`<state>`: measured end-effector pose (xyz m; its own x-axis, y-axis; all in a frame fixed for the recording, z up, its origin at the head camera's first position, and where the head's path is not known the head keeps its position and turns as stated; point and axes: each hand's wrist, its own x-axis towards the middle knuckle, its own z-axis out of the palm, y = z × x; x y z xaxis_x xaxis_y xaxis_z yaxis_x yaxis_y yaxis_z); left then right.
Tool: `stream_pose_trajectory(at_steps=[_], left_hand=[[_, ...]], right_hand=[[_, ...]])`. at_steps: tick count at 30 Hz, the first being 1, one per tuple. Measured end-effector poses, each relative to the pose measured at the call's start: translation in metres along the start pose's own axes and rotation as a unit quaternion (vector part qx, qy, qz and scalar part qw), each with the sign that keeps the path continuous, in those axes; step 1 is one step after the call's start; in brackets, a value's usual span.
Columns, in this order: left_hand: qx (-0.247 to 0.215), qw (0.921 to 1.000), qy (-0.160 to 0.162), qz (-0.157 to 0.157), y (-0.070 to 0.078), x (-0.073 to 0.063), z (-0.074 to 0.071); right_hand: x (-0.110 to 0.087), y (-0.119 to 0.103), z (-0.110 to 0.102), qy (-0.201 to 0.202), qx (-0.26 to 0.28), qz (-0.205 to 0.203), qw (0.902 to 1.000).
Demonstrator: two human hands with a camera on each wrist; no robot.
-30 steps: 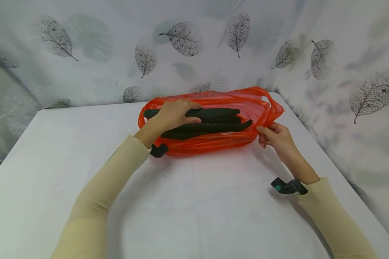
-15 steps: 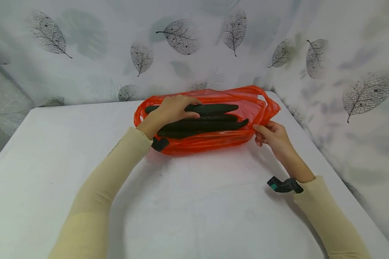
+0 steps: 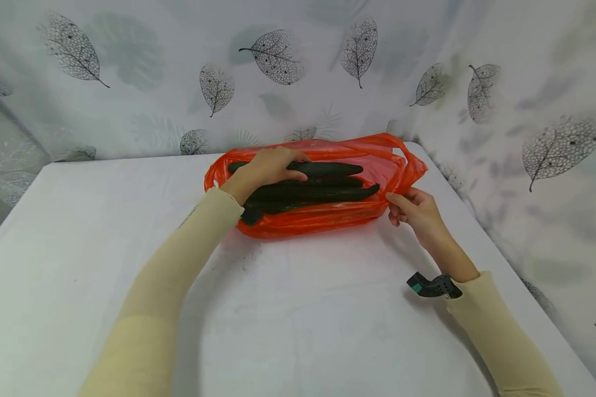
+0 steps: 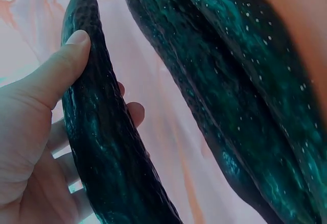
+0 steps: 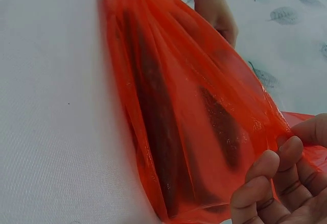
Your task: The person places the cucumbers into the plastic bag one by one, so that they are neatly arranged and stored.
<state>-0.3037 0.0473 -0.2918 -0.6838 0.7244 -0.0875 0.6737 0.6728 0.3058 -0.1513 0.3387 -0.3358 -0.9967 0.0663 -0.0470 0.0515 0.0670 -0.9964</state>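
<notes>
A red plastic bag (image 3: 323, 220) lies spread open at the back of the table, with several long dark green cucumbers (image 3: 318, 193) inside. My left hand (image 3: 270, 166) grips the rearmost cucumber (image 4: 102, 112); in the left wrist view the thumb lies along one side and fingertips curl round the other, apart from the neighbouring cucumbers (image 4: 219, 91). At the bag's right end, my right hand (image 3: 418, 212) pinches the edge of the plastic between thumb and fingers. Cucumbers show dimly through the red film (image 5: 189, 106) in the right wrist view.
The bag stands on a white-covered table (image 3: 298, 309), close to its back edge. Behind and to the right hangs a pale curtain (image 3: 154, 71) printed with leaves. Each wrist wears a dark camera strap (image 3: 434, 285).
My left hand and the rearmost cucumber in its grip have shifted slightly to the right within the bag. My right hand keeps its pinch on the bag's edge. The head view has shifted a little.
</notes>
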Motion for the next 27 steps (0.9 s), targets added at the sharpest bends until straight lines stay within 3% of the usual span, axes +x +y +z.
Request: stream_pose_trajectory(at_steps=[9,14,22,27], left_hand=[[-0.007,0.9995,0.002,0.03,0.013,0.01,0.002],[0.009,0.9992,-0.014,0.037,0.012,0.014,0.004],[-0.008,0.9978,-0.064,0.016,0.006,0.027,0.011],[-0.012,0.9972,-0.074,0.003,0.002,0.036,0.013]], right_hand=[[-0.001,-0.001,-0.001,0.008,-0.007,0.008,0.9999],[-0.001,-0.002,-0.001,0.007,0.003,0.007,0.9999],[-0.002,-0.005,-0.002,0.011,0.005,0.003,0.9999],[-0.001,-0.005,-0.005,0.016,0.003,-0.001,0.9999]])
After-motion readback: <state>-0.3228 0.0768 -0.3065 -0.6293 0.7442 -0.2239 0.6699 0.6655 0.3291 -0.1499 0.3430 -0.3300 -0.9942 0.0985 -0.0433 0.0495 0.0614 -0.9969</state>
